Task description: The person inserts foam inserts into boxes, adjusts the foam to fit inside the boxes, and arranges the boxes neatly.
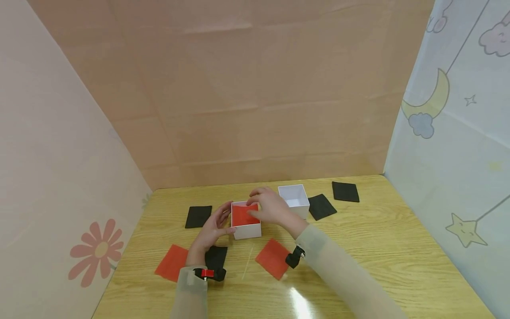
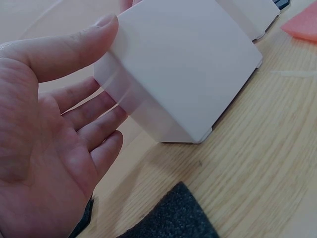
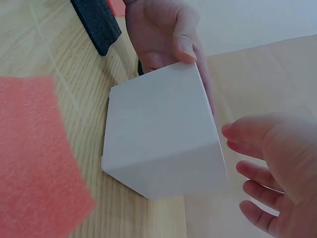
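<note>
A small white box (image 1: 248,230) stands open-topped on the wooden table (image 1: 358,248), with a red pad (image 1: 243,215) lying inside it. My left hand (image 1: 215,227) grips the box's left side, thumb on the front corner and fingers along the wall. The left wrist view shows that box (image 2: 183,64) pinched at its edge by my left hand (image 2: 106,74). My right hand (image 1: 268,206) hovers over the box's right rim with relaxed fingers, its thumb by the red pad. From the right wrist, my right hand (image 3: 247,168) sits just beside the box (image 3: 158,134).
A second, empty white box (image 1: 295,200) stands right behind my right hand. Black pads lie at the left (image 1: 198,216), under my left wrist (image 1: 217,257), and at the right (image 1: 322,206) and far right (image 1: 345,191). Two red pads (image 1: 172,262) (image 1: 272,258) lie near the front.
</note>
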`<state>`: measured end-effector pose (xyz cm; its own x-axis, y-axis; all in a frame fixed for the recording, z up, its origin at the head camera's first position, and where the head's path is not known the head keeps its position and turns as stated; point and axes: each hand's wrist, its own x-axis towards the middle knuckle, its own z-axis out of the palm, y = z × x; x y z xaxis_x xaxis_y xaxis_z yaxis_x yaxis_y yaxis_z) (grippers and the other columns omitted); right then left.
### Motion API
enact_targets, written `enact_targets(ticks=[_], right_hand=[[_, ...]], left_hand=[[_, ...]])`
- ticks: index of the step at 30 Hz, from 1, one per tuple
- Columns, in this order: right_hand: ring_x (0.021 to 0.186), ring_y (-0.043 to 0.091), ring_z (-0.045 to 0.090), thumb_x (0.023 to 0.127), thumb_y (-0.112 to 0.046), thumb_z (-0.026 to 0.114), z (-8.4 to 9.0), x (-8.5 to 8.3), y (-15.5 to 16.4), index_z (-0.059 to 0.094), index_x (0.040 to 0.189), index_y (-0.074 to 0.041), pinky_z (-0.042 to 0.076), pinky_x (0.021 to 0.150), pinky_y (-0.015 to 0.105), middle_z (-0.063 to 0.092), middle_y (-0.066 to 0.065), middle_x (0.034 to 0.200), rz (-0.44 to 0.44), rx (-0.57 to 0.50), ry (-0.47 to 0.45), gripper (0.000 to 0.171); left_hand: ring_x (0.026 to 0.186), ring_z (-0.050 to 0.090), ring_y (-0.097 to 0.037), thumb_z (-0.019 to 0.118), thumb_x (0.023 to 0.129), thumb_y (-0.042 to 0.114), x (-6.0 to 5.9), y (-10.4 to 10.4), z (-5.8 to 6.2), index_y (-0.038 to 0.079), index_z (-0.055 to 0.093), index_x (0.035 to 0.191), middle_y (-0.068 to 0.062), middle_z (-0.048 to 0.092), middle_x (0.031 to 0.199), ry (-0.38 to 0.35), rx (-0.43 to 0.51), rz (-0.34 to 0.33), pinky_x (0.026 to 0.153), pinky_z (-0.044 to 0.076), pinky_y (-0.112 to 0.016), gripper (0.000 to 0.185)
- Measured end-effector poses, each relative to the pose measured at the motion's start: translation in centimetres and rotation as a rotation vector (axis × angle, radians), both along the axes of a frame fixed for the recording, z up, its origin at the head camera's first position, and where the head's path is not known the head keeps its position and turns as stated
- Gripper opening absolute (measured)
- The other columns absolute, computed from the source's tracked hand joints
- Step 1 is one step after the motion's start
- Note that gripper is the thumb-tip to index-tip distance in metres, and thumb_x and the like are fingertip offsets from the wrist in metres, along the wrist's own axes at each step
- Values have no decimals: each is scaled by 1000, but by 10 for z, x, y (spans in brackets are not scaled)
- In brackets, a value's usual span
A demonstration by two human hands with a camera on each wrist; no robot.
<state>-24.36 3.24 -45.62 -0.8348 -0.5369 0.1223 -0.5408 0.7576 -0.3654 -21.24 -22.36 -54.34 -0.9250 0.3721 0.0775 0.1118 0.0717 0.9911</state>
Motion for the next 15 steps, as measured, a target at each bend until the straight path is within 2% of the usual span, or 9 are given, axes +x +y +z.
enact_targets(ticks=[7,15], right_hand=[[131,29,57,98,-32,79,0,13,14,82,120,-16,52,108,48,67,5,135,19,-126,-12,27],[127,28,59,98,-27,81,-14,24,32,80,125,-14,52,108,50,69,3,131,33,-243,-3,30]], left_hand=[[160,26,-38,80,95,2,0,-1,2,4,28,168,-16,28,174,-9,2,-6,129,20,-52,90],[160,27,-38,81,94,0,0,0,2,3,27,168,-17,28,174,-12,13,-5,129,21,-50,92]])
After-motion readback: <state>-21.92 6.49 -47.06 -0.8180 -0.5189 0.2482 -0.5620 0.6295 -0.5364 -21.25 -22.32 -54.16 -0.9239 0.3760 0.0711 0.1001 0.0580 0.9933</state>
